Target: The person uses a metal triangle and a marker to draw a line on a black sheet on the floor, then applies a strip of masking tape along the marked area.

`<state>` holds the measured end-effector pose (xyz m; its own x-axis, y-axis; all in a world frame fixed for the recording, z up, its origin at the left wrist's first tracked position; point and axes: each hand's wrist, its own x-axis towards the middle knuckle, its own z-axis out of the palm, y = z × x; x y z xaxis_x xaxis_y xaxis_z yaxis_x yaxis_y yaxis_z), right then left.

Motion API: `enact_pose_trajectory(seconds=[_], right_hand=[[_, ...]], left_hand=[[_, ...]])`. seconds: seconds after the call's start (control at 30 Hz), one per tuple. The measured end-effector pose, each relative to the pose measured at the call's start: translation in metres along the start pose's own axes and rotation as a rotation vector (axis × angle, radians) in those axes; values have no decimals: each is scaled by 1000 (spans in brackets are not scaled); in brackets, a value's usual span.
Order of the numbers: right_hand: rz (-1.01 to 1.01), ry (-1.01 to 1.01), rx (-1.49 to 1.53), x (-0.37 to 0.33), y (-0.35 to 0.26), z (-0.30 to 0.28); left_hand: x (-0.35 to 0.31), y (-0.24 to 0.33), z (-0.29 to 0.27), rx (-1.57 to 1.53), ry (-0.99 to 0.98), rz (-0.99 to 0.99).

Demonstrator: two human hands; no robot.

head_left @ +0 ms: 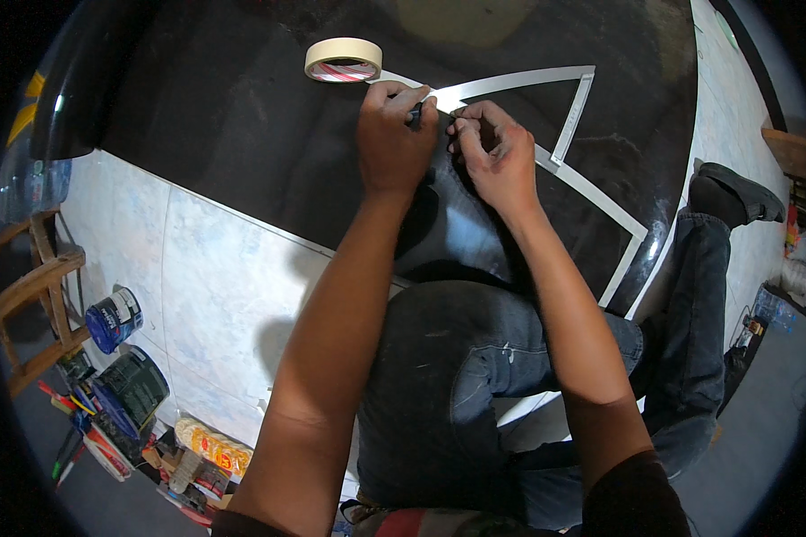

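Note:
My left hand [396, 139] is curled closed on the dark glossy panel [233, 134], its fingertips at a pale tape strip [392, 77] that leads to a roll of masking tape [343, 61]. A small dark thing shows between its thumb and fingers, too little of it to name. Close on the right, my right hand [500, 152] pinches thumb and fingers together beside the spot where the strips meet; what lies in the pinch is hidden. A curved tape strip [519, 79], a short strip [573, 121] and a longer angled strip [600, 201] form outlines on the panel.
My bent leg in dark jeans [448, 385] lies below my hands. At the left are a wooden ladder or stand [40, 277], a blue can [114, 319], a larger dark can [130, 391] and several tools. A yellow-orange packet [213, 447] lies near the tiled surface [215, 295].

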<state>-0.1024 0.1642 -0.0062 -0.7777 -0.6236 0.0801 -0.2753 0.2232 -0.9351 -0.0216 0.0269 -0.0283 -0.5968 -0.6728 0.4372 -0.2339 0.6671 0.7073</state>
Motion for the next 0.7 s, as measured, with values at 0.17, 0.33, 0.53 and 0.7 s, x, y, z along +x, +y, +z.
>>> enact_pose_trajectory(seconds=[0.17, 0.33, 0.53, 0.7], right_hand=[[-40, 77, 18, -9, 8, 5], [29, 69, 87, -11, 11, 8], [-19, 56, 5, -8, 3, 6], [-8, 44, -5, -7, 2, 6]], left_hand=[[0, 2, 0, -16, -20, -41], [1, 7, -3, -27, -22, -59], [0, 4, -2, -12, -22, -42], [1, 3, -4, -11, -28, -41]])
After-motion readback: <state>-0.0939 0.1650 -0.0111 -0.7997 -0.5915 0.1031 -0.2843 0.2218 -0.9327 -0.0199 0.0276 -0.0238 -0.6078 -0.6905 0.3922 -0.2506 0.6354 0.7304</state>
